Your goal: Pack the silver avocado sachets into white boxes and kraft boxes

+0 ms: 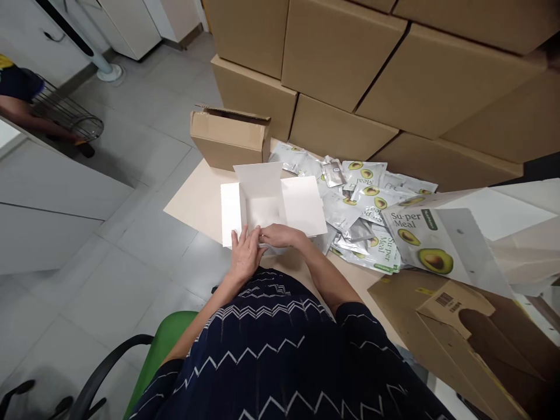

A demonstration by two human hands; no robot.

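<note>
A small white cardboard box (pixel 261 208) stands on the table in front of me with its top flaps spread out. At its near left corner my left hand (pixel 245 252) presses its fingers over the near edge. My right hand (pixel 280 235) has its fingers curled on the same near wall, its fingertips close to the left ones. Both hands are closed on the box; the undersides of the fingers are hidden. What shows of the box's interior is bare white. Right of it lies a loose pile of white sachets (pixel 371 198) with avocado pictures.
Stacked brown cartons (pixel 341 52) wall off the far side. A smaller brown box (pixel 231 140) stands behind the white one. To the right are a large "Su-per Meal" package (pixel 426 242) and an open carton (pixel 450 332). Another person's arm (pixel 35 119) shows far left.
</note>
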